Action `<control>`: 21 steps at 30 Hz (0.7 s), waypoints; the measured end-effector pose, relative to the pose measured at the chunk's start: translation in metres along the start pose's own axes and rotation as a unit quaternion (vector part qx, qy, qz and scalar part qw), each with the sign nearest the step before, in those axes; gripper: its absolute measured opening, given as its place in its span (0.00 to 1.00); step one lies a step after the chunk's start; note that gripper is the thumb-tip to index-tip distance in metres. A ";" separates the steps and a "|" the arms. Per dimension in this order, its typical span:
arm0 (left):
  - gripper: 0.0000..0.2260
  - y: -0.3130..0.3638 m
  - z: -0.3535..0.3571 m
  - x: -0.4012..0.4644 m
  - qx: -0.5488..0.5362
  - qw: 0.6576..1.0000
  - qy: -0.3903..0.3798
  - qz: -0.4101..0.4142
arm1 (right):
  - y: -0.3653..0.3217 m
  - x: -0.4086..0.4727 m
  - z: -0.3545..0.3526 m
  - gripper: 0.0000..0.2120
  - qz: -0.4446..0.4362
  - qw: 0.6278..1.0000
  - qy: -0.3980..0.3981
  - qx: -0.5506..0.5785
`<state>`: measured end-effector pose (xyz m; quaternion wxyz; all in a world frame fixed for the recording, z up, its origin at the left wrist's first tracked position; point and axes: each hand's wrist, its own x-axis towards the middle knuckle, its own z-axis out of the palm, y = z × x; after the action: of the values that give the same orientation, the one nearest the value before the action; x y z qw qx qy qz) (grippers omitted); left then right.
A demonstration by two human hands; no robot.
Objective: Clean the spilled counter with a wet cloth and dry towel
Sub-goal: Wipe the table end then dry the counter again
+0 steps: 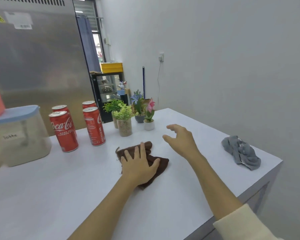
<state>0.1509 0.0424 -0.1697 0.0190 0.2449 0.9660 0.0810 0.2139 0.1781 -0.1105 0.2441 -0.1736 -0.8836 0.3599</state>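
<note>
The left hand presses flat on the brown cloth mid-worktop, while the right hand, fingers loosely spread and empty, hovers nearer the grey towel by the right edge

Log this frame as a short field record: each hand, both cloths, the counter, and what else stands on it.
left hand: flat, pressing the brown cloth
right hand: above the counter, fingers relaxed, holding nothing
grey cloth: crumpled near the right edge, untouched
spill: none discernible
other items: four red cans, small potted plants, lidded container
</note>
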 end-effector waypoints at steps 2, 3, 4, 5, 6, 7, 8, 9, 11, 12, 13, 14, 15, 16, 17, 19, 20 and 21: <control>0.37 -0.022 -0.008 -0.011 0.020 0.999 -0.025 -0.033 | -0.011 0.001 0.013 0.21 -0.003 0.999 -0.045 -0.006; 0.37 -0.032 -0.011 -0.019 0.029 0.998 -0.039 -0.041 | -0.017 0.002 0.021 0.21 -0.006 0.998 -0.065 -0.009; 0.37 -0.040 -0.015 -0.028 0.035 0.997 -0.054 -0.044 | -0.021 0.002 0.027 0.21 -0.006 0.996 -0.084 -0.012; 0.37 -0.046 -0.018 -0.039 0.039 0.996 -0.073 -0.045 | -0.026 0.002 0.034 0.21 -0.006 0.995 -0.102 -0.015; 0.38 -0.048 -0.022 -0.049 0.046 0.993 -0.097 -0.039 | -0.028 0.001 0.038 0.21 -0.002 0.993 -0.120 -0.018; 0.38 -0.054 -0.028 -0.059 0.053 0.990 -0.123 -0.038 | -0.033 0.000 0.046 0.21 -0.003 0.989 -0.145 -0.023; 0.38 -0.059 -0.035 -0.068 0.055 0.987 -0.147 -0.036 | -0.037 -0.002 0.053 0.22 -0.002 0.985 -0.171 -0.030; 0.38 -0.064 -0.044 -0.073 0.050 0.985 -0.162 -0.036 | -0.041 -0.003 0.059 0.23 -0.003 0.979 -0.201 -0.042; 0.33 -0.079 -0.059 -0.075 0.012 0.989 -0.146 -0.036 | -0.050 -0.006 0.073 0.26 -0.004 0.964 -0.254 -0.073; 0.28 -0.089 -0.064 -0.072 -0.016 0.993 -0.113 -0.037 | -0.054 -0.007 0.080 0.27 -0.004 0.959 -0.270 -0.089; 0.24 -0.099 -0.068 -0.068 -0.035 0.995 -0.076 -0.048 | -0.057 -0.008 0.086 0.27 -0.003 0.955 -0.277 -0.103; 0.23 -0.108 -0.070 -0.065 -0.034 0.996 -0.043 -0.070 | -0.059 -0.009 0.093 0.26 -0.001 0.955 -0.275 -0.114; 0.22 -0.117 -0.069 -0.063 -0.019 0.995 -0.023 -0.094 | -0.060 -0.011 0.099 0.24 -0.001 0.956 -0.266 -0.123; 0.23 -0.125 -0.067 -0.062 -0.003 0.993 -0.015 -0.113 | -0.062 -0.014 0.105 0.22 -0.008 0.958 -0.254 -0.133; 0.23 -0.130 -0.063 -0.062 0.005 0.992 -0.014 -0.125 | -0.062 -0.017 0.109 0.20 -0.019 0.959 -0.244 -0.143; 0.22 -0.139 -0.053 -0.063 -0.014 0.991 0.003 -0.133 | -0.063 -0.021 0.114 0.17 -0.043 0.963 -0.232 -0.132; 0.22 -0.142 -0.048 -0.063 -0.036 0.990 0.020 -0.134 | -0.064 -0.021 0.115 0.15 -0.044 0.968 -0.227 -0.100; 0.21 -0.143 -0.045 -0.063 -0.058 0.988 0.036 -0.136 | -0.064 -0.021 0.114 0.14 -0.036 0.973 -0.221 -0.055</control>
<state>0.1354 -0.1184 -0.1492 0.0090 0.1071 0.9839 0.1426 0.1593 0.0615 -0.1420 0.0457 -0.0713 -0.9398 0.3311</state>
